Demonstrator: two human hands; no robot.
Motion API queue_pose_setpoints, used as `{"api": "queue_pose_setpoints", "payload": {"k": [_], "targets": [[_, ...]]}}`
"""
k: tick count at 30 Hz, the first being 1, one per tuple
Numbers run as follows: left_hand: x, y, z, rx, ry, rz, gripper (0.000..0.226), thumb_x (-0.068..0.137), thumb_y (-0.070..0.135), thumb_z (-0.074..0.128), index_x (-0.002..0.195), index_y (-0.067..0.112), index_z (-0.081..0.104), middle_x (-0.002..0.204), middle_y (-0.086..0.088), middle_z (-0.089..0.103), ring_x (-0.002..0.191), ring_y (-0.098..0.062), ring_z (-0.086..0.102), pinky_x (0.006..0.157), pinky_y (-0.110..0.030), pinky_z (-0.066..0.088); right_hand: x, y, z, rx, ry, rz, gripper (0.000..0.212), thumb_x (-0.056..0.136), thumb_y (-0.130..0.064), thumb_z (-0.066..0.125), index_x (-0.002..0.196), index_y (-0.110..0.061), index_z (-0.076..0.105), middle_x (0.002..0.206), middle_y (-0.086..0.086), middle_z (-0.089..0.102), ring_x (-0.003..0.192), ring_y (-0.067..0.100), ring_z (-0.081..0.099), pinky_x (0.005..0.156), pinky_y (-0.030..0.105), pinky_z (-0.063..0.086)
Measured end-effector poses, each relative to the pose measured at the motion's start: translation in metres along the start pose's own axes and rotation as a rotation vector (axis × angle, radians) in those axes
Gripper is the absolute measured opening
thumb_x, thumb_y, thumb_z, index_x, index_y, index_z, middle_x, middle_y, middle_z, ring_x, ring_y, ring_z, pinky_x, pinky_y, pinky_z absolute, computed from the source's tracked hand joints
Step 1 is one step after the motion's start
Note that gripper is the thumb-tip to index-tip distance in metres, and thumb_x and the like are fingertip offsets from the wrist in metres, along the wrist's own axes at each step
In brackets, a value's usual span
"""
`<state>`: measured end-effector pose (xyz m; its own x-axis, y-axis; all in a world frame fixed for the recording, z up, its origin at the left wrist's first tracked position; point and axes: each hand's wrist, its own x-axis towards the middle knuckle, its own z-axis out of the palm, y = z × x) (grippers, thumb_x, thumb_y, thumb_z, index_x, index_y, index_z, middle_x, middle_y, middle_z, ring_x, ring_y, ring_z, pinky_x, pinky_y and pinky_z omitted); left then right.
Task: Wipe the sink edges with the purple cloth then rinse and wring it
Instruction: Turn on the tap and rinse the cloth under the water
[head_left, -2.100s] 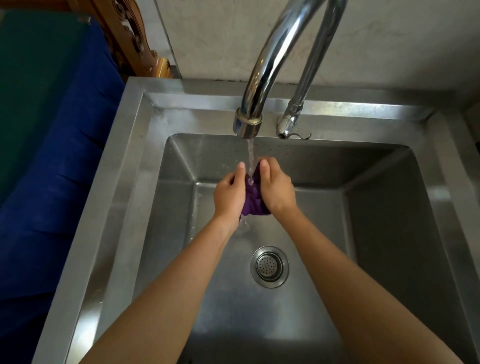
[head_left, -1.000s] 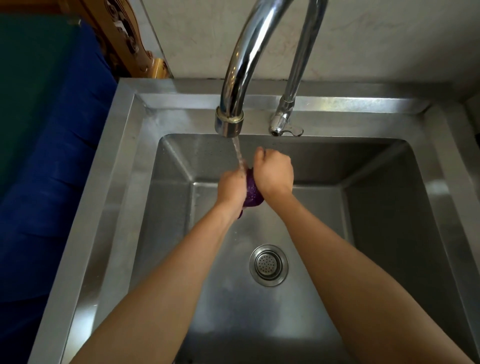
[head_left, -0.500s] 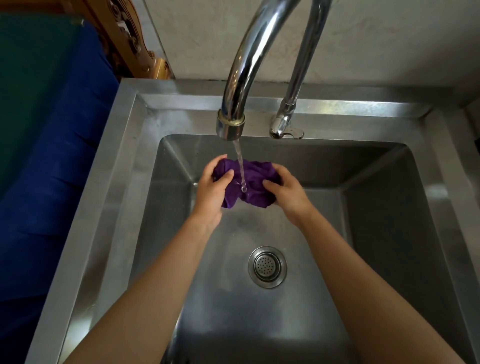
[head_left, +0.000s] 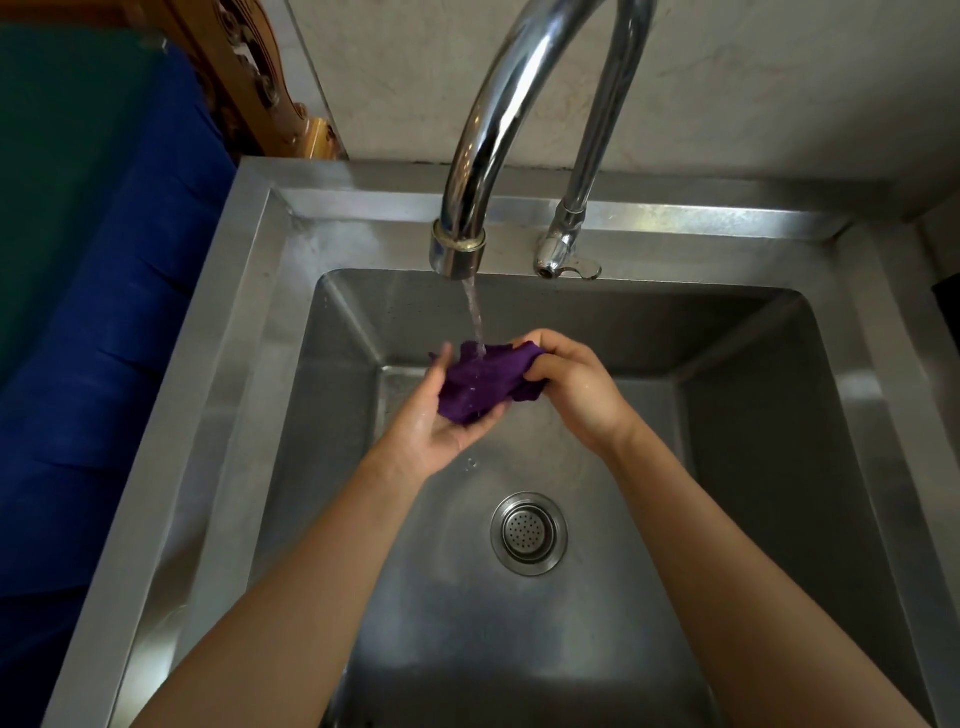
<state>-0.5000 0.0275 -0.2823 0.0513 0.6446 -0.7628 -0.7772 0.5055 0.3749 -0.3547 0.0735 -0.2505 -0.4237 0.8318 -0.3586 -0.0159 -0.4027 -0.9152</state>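
The purple cloth (head_left: 480, 382) is bunched over the steel sink (head_left: 218, 395), right under the water stream (head_left: 475, 317) running from the faucet spout (head_left: 458, 252). My left hand (head_left: 439, 418) lies palm up beneath the cloth and cradles its lower part, thumb against its left edge. My right hand (head_left: 574, 389) grips the cloth's right end with curled fingers. Water strikes the cloth's top fold between the two hands.
The drain strainer (head_left: 529, 534) sits in the basin floor below the hands. The faucet handle (head_left: 569, 262) is on the back ledge. A blue and green surface (head_left: 93, 322) lies left of the sink, carved wood (head_left: 244, 78) behind it.
From squeezing the balled cloth between both fists, my hands opened it out under the stream. Now the left hand has turned palm up under the cloth and the right grips its right end.
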Motion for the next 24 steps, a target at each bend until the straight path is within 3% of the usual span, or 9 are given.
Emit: {"api": "queue_pose_setpoints", "payload": {"k": [3,5,7,9,12,15,17,21,24], "targets": [[-0.001,0.004,0.009,0.099,0.056,0.084,0.009,0.086,0.018,0.059,0.092,0.013,0.061,0.088,-0.008,0.067,0.077,-0.018,0.062,0.048,-0.021,0.051,-0.002,0.003,-0.002,0.032,0.061,0.065,0.016,0.076,-0.015,0.058,0.093,-0.015,0.059,0.09,0.004,0.059,0.078,0.014,0.053,0.068,0.027,0.044],[-0.006,0.005,0.016,0.173,-0.009,0.167,0.01,0.089,0.012,0.054,0.09,0.018,0.061,0.077,-0.001,0.071,0.073,-0.013,0.065,0.054,-0.023,0.053,-0.001,0.007,0.002,-0.054,0.073,0.124,0.036,0.09,-0.033,0.055,0.121,-0.015,0.049,0.109,0.002,0.057,0.097,0.014,0.058,0.084,0.029,0.051],[-0.012,0.007,0.021,0.226,-0.078,0.233,0.016,0.088,0.009,0.05,0.093,0.019,0.062,0.074,0.002,0.072,0.071,-0.012,0.068,0.063,-0.028,0.055,0.0,0.008,0.007,-0.095,0.033,0.17,0.046,0.092,-0.044,0.048,0.131,-0.018,0.045,0.123,0.003,0.056,0.108,0.018,0.061,0.087,0.036,0.055],[-0.015,0.013,0.023,0.251,-0.08,0.265,0.019,0.088,0.011,0.049,0.096,0.023,0.061,0.076,0.004,0.072,0.07,-0.011,0.068,0.061,-0.027,0.055,-0.001,0.003,0.008,-0.109,0.004,0.173,0.036,0.094,-0.042,0.046,0.118,-0.017,0.056,0.111,0.007,0.064,0.092,0.017,0.067,0.071,0.03,0.06],[-0.016,0.02,0.023,0.401,0.052,0.306,0.009,0.088,0.031,0.055,0.091,0.027,0.063,0.085,0.004,0.07,0.074,-0.011,0.067,0.067,-0.027,0.055,-0.003,-0.004,0.01,-0.403,0.072,0.053,0.027,0.094,-0.032,0.05,0.11,-0.014,0.062,0.096,0.008,0.065,0.069,0.01,0.062,0.052,0.02,0.053],[-0.008,0.01,0.024,0.595,0.27,0.336,0.034,0.08,0.056,0.057,0.071,0.024,0.065,0.076,-0.001,0.067,0.074,-0.018,0.064,0.072,-0.032,0.051,-0.012,-0.004,0.031,-0.763,0.193,-0.184,0.028,0.09,-0.037,0.054,0.102,-0.012,0.061,0.096,0.009,0.065,0.082,0.023,0.061,0.07,0.032,0.05],[-0.008,0.005,0.025,0.532,0.229,0.291,0.045,0.076,0.063,0.051,0.063,0.022,0.063,0.064,-0.001,0.062,0.067,-0.022,0.061,0.061,-0.033,0.048,-0.019,-0.005,0.054,-0.883,0.275,-0.231,0.031,0.089,-0.045,0.051,0.092,-0.014,0.053,0.093,0.007,0.061,0.08,0.026,0.058,0.067,0.035,0.045],[-0.013,-0.006,0.034,0.395,0.134,0.238,0.043,0.099,0.026,0.031,0.061,0.014,0.048,0.035,0.002,0.049,0.032,-0.009,0.05,0.032,-0.011,0.035,-0.008,-0.011,0.071,-1.103,0.457,-0.266,0.035,0.096,-0.04,0.038,0.091,-0.008,0.052,0.092,0.012,0.065,0.082,0.038,0.062,0.062,0.037,0.039],[-0.016,-0.011,0.04,0.374,0.097,0.246,0.041,0.096,0.012,0.031,0.063,0.011,0.055,0.044,-0.002,0.056,0.04,-0.01,0.057,0.039,-0.014,0.043,0.013,-0.011,0.059,-1.086,0.44,-0.201,0.034,0.097,-0.03,0.036,0.086,-0.005,0.057,0.086,0.018,0.068,0.08,0.041,0.062,0.063,0.038,0.042]]}}
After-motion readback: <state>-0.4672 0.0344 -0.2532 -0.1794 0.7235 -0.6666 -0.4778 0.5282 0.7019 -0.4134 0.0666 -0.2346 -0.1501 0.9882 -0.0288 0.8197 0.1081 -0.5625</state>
